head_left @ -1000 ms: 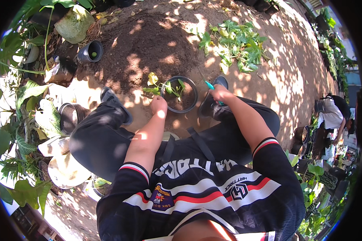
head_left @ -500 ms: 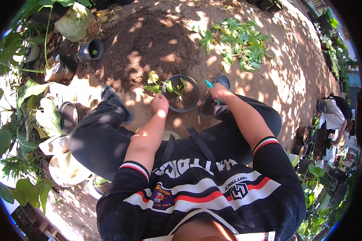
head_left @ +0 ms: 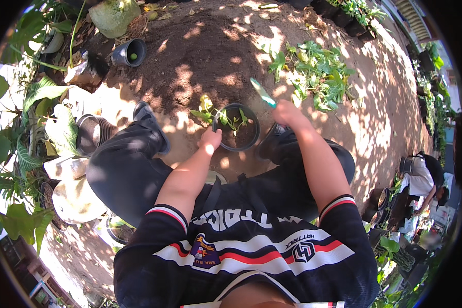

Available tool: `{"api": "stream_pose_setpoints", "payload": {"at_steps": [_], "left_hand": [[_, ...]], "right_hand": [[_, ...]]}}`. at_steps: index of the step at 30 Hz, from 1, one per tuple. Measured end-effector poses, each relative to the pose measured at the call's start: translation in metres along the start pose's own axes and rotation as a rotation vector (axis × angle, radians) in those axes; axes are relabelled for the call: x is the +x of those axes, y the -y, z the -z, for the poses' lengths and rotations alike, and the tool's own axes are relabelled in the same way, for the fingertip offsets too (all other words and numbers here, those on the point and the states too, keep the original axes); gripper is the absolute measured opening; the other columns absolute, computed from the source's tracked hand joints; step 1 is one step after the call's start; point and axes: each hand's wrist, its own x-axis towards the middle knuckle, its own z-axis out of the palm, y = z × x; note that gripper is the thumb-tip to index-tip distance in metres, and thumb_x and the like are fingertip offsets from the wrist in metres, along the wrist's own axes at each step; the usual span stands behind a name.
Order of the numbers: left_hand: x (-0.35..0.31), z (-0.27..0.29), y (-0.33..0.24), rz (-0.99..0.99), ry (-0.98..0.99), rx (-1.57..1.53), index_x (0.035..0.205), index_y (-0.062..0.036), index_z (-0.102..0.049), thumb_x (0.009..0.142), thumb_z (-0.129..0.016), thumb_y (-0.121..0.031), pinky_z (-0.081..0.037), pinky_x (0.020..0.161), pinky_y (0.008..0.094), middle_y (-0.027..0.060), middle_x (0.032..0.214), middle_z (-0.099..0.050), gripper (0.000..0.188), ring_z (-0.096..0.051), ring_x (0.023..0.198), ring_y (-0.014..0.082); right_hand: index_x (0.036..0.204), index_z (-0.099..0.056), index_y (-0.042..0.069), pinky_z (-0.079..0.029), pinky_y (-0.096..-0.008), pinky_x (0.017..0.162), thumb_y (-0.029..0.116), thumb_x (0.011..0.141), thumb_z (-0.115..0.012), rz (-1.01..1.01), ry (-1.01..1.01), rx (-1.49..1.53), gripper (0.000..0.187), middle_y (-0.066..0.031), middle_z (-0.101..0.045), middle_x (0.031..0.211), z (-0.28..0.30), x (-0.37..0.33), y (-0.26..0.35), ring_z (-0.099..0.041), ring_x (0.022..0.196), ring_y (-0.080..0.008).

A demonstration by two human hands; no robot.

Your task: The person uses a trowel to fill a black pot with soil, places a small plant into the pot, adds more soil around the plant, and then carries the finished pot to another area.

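Note:
A round dark pot (head_left: pixel 258 129) stands on the ground between my feet, with soil and a small leafy plant (head_left: pixel 235 124) in it. My left hand (head_left: pixel 209 138) is closed on the pot's near-left rim. Yellow-green leaves (head_left: pixel 204 108) hang out over that side. To the right of the pot, my right hand (head_left: pixel 289 113) is wrapped around a teal hand trowel (head_left: pixel 263 93), its blade pointing forward and left above the ground. The fingers hide the trowel's grip.
Dark loose soil (head_left: pixel 190 66) is heaped beyond the pot. A pile of cut leafy plants (head_left: pixel 318 77) lies at far right. A tipped grey pot (head_left: pixel 129 53) holds a green ball-like thing. Stacked pots (head_left: pixel 93 134) stand at left; another person (head_left: pixel 421 177) bends at right.
The trowel has swung forward, and more of its blade now shows. My right hand has moved slightly right of the pot. My left hand stays at the rim.

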Motion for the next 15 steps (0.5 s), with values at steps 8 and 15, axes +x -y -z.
{"api": "stream_pose_setpoints", "payload": {"at_steps": [8,15], "left_hand": [[0.014,-0.001,0.028,0.029,0.526,-0.466,0.125,-0.0165,-0.022,0.089,-0.043,-0.022,-0.045,0.049,0.0279,0.0083,0.095,-0.062,0.042,-0.063,0.060,0.0178],[0.020,-0.007,0.035,-0.055,0.580,-0.648,0.134,-0.0194,-0.002,0.084,-0.038,-0.004,-0.052,0.056,0.0338,0.0195,0.107,-0.056,0.064,-0.065,0.071,0.0287]], "right_hand": [[0.093,-0.055,0.001,-0.044,-0.0405,0.070,0.025,0.085,-0.050,0.392,-0.184,0.224,0.026,-0.0178,-0.060,0.079,0.102,-0.114,0.043,-0.058,0.079,-0.0309],[0.093,-0.056,0.002,-0.044,-0.0438,0.073,0.027,0.084,-0.053,0.479,-0.317,0.066,0.027,-0.0217,-0.060,0.086,0.089,-0.074,0.054,-0.057,0.084,-0.0362]]}}
